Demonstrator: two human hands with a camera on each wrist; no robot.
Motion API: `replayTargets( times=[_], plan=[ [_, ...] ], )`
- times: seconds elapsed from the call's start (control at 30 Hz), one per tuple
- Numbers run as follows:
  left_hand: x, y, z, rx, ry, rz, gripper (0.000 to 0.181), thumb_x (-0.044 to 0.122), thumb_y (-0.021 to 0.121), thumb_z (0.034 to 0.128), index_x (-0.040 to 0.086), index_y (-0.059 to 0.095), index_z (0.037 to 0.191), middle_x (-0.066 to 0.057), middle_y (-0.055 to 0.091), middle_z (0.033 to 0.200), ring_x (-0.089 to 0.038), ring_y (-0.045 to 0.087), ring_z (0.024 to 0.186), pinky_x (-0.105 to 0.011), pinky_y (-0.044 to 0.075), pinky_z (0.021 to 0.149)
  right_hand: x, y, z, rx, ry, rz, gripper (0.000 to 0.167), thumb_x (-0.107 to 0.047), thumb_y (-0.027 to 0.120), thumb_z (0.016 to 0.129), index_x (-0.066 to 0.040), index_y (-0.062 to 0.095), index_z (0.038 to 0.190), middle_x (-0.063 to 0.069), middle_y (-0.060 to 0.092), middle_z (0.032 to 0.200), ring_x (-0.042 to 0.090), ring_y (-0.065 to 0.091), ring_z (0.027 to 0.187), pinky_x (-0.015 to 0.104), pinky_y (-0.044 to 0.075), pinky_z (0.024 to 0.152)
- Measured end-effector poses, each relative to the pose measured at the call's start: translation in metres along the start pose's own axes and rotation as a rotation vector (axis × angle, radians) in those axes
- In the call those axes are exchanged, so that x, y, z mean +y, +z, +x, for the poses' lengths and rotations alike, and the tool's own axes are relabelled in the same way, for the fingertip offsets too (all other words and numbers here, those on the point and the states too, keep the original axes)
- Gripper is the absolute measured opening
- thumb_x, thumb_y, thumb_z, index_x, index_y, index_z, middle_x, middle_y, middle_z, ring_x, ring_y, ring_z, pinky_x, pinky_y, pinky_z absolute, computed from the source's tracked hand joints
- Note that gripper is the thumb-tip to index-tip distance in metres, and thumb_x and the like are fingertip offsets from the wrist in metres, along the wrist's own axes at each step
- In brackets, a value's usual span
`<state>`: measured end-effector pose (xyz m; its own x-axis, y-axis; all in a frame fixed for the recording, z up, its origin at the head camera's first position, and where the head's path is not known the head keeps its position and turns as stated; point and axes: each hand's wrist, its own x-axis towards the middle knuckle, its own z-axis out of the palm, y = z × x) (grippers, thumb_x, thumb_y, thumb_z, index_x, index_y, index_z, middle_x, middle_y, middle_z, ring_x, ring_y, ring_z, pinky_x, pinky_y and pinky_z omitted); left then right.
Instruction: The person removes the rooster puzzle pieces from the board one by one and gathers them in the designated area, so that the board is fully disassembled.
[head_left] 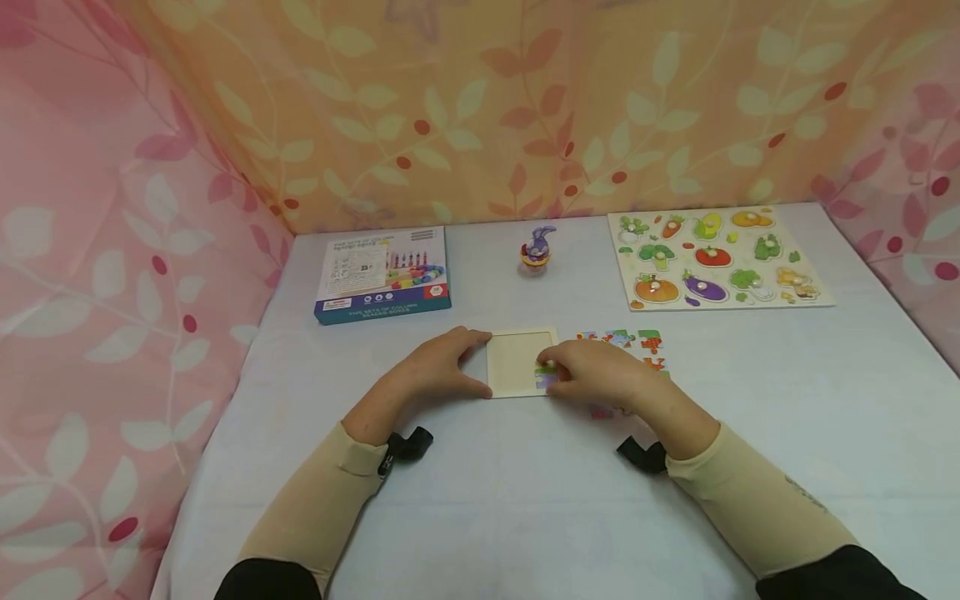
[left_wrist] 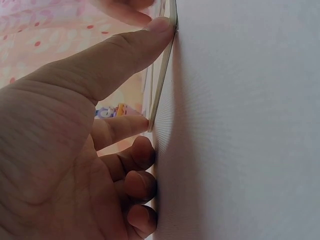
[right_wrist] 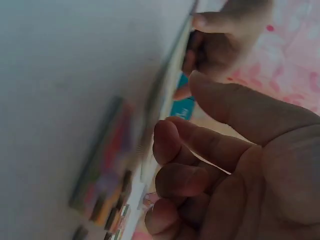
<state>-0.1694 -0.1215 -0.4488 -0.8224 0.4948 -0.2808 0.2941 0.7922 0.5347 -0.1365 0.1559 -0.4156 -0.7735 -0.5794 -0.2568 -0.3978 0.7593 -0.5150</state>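
Observation:
A small pale puzzle tray (head_left: 513, 364) lies on the white cloth, with a green and purple puzzle piece (head_left: 545, 377) in its lower right corner. My left hand (head_left: 435, 367) holds the tray's left side, thumb at the near corner and index finger at the far one. In the left wrist view its other fingers (left_wrist: 140, 185) curl down against the cloth. Over the tray's right side, my right hand (head_left: 596, 371) has its fingertips at the piece. The right wrist view shows its thumb (right_wrist: 215, 95) apart from the bent fingers. Partly hidden beneath that hand are several loose puzzle pieces (head_left: 651, 340).
A boxed bead set (head_left: 382, 275) lies at the back left. Behind the tray stands a small purple rabbit figure (head_left: 536, 252). At the back right is a vegetable puzzle board (head_left: 720, 258). Patterned curtains (head_left: 480, 108) surround the table at the back and sides.

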Motion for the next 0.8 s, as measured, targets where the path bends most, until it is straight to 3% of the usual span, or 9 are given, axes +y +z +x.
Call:
replayTargets(
  times=[0.23, 0.53, 0.8],
  plan=[
    [0.001, 0.0, -0.001, 0.004, 0.001, -0.016, 0.091, 0.049, 0.089, 0.076, 0.025, 0.048, 0.154, 0.002, 0.055, 0.108, -0.018, 0.051, 0.102, -0.037, 0.045, 0.083, 0.003, 0.009, 0.005, 0.071, 0.009, -0.011, 0.028, -0.012, 0.073, 0.093, -0.005, 0.067, 0.119, -0.003, 0.056, 0.082, 0.015, 0.052, 0.073, 0.034, 0.045, 0.07],
    [0.002, -0.001, -0.001, 0.003, 0.007, -0.024, 0.089, 0.046, 0.09, 0.0766, 0.022, 0.05, 0.153, 0.001, 0.055, 0.107, -0.019, 0.051, 0.1, -0.037, 0.044, 0.082, 0.008, 0.012, 0.009, 0.108, 0.017, 0.026, 0.025, -0.018, 0.082, 0.087, -0.01, 0.067, 0.106, 0.002, 0.058, 0.099, 0.018, 0.053, 0.085, 0.037, 0.046, 0.079],
    [0.002, -0.003, -0.001, -0.007, 0.015, 0.001, 0.09, 0.047, 0.089, 0.077, 0.024, 0.049, 0.154, -0.001, 0.054, 0.103, -0.019, 0.051, 0.096, -0.036, 0.043, 0.078, 0.004, 0.01, 0.009, 0.125, -0.021, 0.074, 0.016, -0.016, 0.078, 0.09, -0.017, 0.07, 0.103, -0.006, 0.064, 0.09, 0.015, 0.053, 0.075, 0.035, 0.045, 0.071]
  ],
)
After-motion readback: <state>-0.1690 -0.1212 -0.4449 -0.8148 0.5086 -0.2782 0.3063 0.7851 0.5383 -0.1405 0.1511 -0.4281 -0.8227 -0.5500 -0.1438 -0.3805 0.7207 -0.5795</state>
